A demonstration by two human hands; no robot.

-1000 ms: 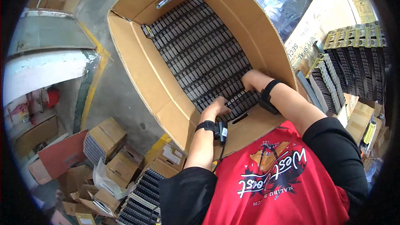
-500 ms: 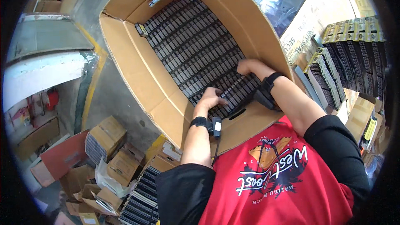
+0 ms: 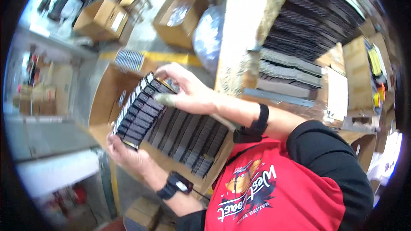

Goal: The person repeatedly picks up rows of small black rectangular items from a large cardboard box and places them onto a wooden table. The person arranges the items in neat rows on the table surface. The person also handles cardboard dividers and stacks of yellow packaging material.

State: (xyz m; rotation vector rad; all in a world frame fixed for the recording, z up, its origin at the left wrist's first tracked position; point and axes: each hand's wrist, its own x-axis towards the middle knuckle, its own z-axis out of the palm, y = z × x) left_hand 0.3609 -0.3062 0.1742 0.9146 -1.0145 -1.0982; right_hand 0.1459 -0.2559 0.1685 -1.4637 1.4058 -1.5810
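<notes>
Between my two hands is a row of small dark packs (image 3: pixel 139 109) with pale edges, pressed together as one tilted block. My left hand (image 3: pixel 128 156) grips its lower near end. At the upper far end my right hand (image 3: pixel 186 87) is closed on it, with a pale greyish cover on the thumb. The row is raised over a large open cardboard box (image 3: pixel 100 107). Inside that box, tight rows of similar dark packs (image 3: pixel 184 139) show below my right forearm. Part of the box's inside is hidden by the held row and my hands.
On the right, a bench (image 3: pixel 233 55) bears long stacks of dark packs (image 3: pixel 312 17) and lighter grey stacks (image 3: pixel 289 72). Beyond the box stand an open carton (image 3: pixel 180 17) and a bluish plastic bag (image 3: pixel 209 36). Another carton (image 3: pixel 102 19) is at the far left.
Both hands were down among the packs inside the box; now they hold a row of packs raised above it. The view has swung toward the bench on the right.
</notes>
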